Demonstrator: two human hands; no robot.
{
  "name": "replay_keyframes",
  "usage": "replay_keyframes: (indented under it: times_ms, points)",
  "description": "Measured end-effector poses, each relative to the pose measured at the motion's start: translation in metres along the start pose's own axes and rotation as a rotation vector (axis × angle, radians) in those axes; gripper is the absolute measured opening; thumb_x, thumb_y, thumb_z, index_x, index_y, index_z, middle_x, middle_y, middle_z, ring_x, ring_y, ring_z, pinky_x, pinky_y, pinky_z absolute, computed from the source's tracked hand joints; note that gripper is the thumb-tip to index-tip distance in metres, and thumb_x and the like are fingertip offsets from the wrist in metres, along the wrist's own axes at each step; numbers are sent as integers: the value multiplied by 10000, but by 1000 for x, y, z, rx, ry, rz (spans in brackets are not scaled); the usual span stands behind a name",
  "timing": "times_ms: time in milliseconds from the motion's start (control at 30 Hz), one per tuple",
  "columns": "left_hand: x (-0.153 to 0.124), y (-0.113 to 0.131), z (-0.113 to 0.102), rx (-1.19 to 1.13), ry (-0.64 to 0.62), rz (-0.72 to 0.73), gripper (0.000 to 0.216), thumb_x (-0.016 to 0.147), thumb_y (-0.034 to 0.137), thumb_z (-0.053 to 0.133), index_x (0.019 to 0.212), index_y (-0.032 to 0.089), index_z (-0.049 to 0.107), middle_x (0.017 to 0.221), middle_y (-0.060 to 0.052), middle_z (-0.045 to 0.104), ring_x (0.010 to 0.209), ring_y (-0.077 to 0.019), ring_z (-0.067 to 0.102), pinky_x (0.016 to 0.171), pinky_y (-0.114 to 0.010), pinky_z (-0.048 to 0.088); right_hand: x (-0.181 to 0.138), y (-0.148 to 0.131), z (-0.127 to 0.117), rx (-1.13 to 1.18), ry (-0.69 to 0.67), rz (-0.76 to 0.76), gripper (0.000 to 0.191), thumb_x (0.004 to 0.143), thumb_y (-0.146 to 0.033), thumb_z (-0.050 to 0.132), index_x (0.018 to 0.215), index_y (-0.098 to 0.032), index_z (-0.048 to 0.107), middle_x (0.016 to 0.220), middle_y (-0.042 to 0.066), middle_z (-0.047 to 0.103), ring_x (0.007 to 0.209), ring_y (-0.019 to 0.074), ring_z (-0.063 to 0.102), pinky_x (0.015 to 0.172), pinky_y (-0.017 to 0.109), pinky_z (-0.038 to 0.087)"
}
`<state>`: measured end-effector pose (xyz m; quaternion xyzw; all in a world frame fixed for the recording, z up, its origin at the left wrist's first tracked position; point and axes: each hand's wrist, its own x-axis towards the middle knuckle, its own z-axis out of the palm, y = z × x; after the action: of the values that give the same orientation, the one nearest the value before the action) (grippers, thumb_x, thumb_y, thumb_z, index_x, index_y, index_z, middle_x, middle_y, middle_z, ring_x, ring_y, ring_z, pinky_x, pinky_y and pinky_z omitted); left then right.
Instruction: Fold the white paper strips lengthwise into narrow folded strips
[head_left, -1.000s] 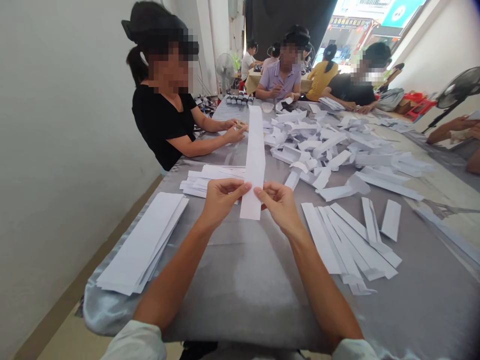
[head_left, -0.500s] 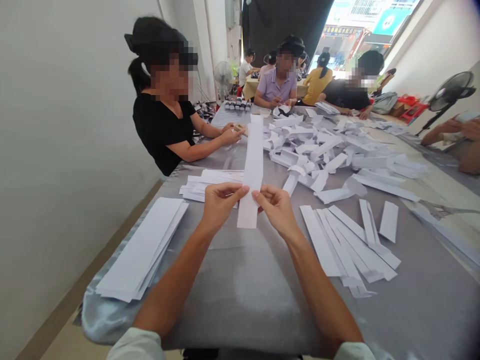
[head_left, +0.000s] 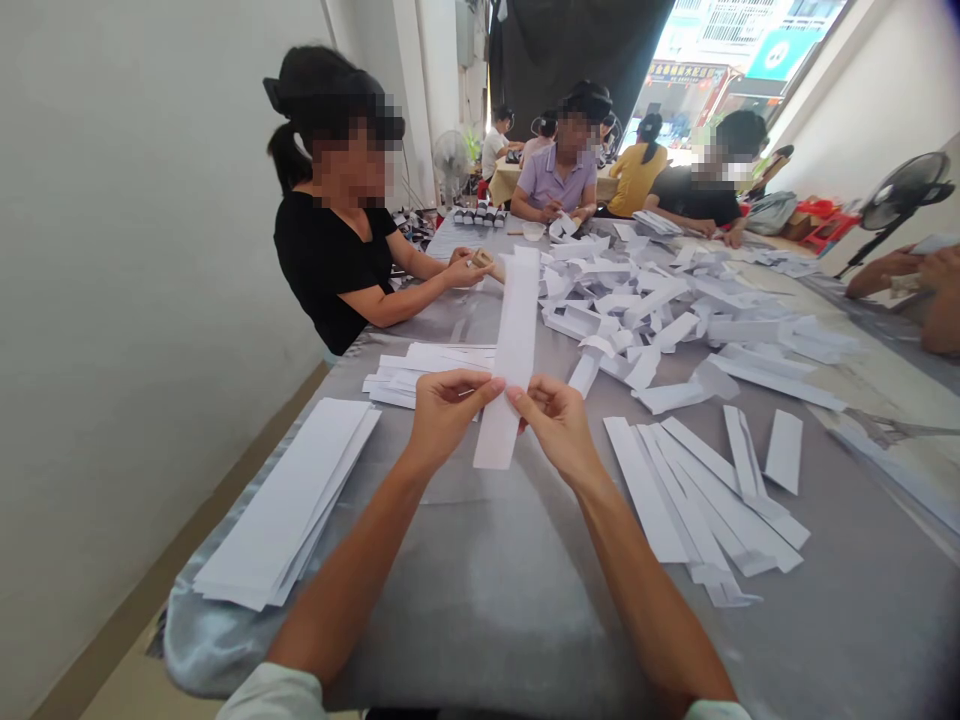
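Note:
I hold a long white paper strip (head_left: 514,340) upright over the grey table (head_left: 495,570). My left hand (head_left: 444,410) pinches its left edge and my right hand (head_left: 556,422) pinches its right edge, both near the strip's lower end. The strip's top leans away from me toward the far end of the table. A short length hangs below my fingers.
A stack of flat paper sheets (head_left: 289,505) lies at my left. Loose cut strips (head_left: 705,490) lie at my right, and a heap of folded paper pieces (head_left: 660,305) fills the middle. A person in black (head_left: 337,240) sits at the left; other people work farther along. A fan (head_left: 904,190) stands at right.
The strip has slid down through my fingers, so more of it hangs below my hands and its top sits lower. My hands stay about where they were.

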<state>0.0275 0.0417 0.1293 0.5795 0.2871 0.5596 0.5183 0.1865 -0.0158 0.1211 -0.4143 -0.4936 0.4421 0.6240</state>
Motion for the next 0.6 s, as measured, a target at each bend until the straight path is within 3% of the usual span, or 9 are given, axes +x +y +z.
replay_keyframes:
  times_ms: [133,233,333,433,600]
  points:
    - [0,0,0,-16,-90,-27,188,760,339,982,856,212,881,858,-44,827,782,-165,733,744,-275,602,1,2,-3,-16,28,-42,487,868,-573,866,697,-219,578,672,-20,583,633,142,519,587,271,432]
    - [-1,0,2,-16,-47,12,196,753,349,986,856,219,883,872,-46,833,794,-177,741,755,-292,610,1,0,-4,-25,6,-46,521,860,-565,875,655,-216,547,637,-36,522,612,127,467,582,269,393]
    - [-1,2,2,-3,12,29,200,759,368,980,804,208,870,845,-52,829,764,-179,735,731,-298,604,0,-2,-2,-15,-8,-14,465,837,-566,895,704,-209,629,666,-25,589,615,132,522,578,266,426]
    - [-1,4,1,36,-15,29,192,786,367,963,812,200,871,833,-55,827,742,-177,728,700,-292,593,1,-2,-1,24,3,-5,387,850,-564,886,841,-210,730,751,7,697,684,171,643,618,288,521]
    - [0,3,2,19,-40,10,206,808,389,948,870,206,878,899,-67,838,801,-195,756,733,-307,615,2,1,-1,37,47,-63,444,827,-557,911,711,-214,654,693,-1,680,633,154,609,609,285,525]
